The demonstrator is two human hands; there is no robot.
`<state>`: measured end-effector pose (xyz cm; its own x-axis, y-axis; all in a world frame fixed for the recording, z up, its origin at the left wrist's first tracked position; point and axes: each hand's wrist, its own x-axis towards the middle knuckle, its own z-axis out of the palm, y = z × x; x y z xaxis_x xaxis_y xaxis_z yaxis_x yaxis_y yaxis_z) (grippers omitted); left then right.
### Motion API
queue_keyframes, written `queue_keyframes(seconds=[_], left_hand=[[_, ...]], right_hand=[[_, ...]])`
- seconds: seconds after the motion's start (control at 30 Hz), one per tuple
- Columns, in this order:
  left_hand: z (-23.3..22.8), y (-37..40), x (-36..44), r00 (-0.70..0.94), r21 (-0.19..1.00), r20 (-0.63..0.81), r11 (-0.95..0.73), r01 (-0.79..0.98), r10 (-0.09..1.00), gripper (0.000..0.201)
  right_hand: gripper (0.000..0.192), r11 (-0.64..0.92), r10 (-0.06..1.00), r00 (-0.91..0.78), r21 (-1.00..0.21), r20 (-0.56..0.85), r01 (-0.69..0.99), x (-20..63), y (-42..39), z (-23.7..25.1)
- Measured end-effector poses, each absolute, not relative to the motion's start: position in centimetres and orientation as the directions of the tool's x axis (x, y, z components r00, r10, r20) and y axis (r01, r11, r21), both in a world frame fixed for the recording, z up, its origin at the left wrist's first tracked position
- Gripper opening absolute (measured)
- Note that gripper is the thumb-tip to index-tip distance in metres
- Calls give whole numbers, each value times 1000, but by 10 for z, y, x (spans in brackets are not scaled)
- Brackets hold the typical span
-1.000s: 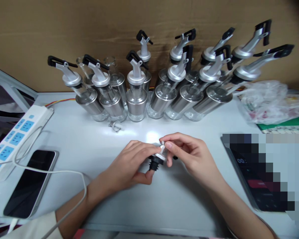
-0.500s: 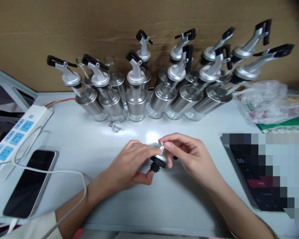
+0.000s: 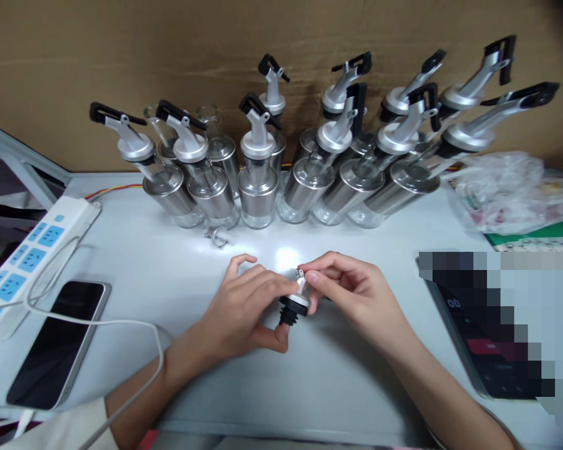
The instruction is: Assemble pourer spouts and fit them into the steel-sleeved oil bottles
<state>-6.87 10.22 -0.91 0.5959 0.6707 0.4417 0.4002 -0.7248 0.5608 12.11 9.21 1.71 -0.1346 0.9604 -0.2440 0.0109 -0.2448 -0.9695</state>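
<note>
My left hand [image 3: 244, 309] pinches a loose pourer spout [image 3: 293, 305], silver on top with a black ribbed stopper below, just above the white table [image 3: 309, 369]. My right hand [image 3: 351, 294] grips the spout's silver tip with thumb and forefinger. A small metal clip [image 3: 216, 235] lies on the table in front of the bottles. Several glass-and-steel oil bottles [image 3: 258, 187] with silver spouts and black lids stand in rows at the back.
A white power strip [image 3: 32, 250] and a dark phone [image 3: 56, 344] with a white cable lie at the left. A crumpled clear plastic bag [image 3: 502, 187] sits at the right, above a dark blurred device [image 3: 488, 325]. Brown cardboard [image 3: 169, 56] backs the table.
Both hands have shifted slightly left with the spout, and my left forefinger has lifted off it. The bottles and clip have not moved.
</note>
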Motion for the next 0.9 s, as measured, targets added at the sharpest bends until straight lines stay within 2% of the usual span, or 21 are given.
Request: queue_keyframes(seconds=[0.57, 0.9], left_hand=[[-11, 103, -71, 574, 524, 452, -724, 449, 683, 36], [-10, 103, -71, 574, 527, 447, -721, 451, 686, 28]], right_hand=[[26, -236, 962, -135, -971, -237, 29, 120, 91, 18], [26, -221, 962, -155, -974, -226, 45, 120, 90, 18]])
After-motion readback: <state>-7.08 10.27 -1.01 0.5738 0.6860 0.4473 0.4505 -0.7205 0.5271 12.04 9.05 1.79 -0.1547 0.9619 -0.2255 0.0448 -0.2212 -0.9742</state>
